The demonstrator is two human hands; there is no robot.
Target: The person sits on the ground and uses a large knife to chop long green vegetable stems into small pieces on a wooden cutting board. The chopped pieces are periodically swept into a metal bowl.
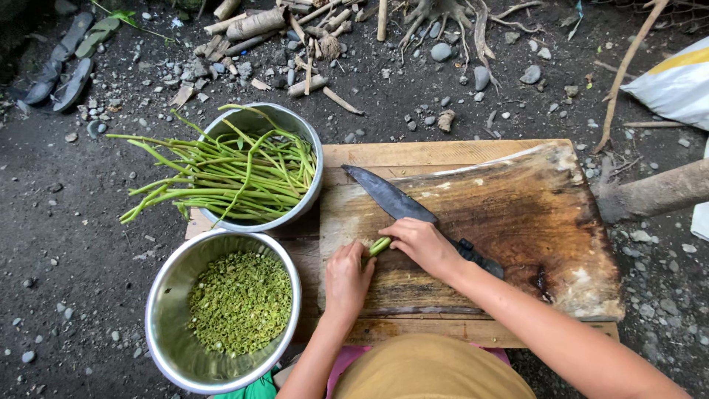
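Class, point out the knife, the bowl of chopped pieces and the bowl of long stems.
Knife (391,198), head view, on the dark blade.
Bowl of chopped pieces (168,295), head view, on the bare inner wall.
Bowl of long stems (292,120), head view, on the far rim.

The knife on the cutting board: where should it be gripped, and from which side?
Grip the knife by its dark handle, coming from the right and near side of the cutting board. The blade points up-left toward the bowl of stems, and the handle end pokes out just beyond the right hand, away from the edge.
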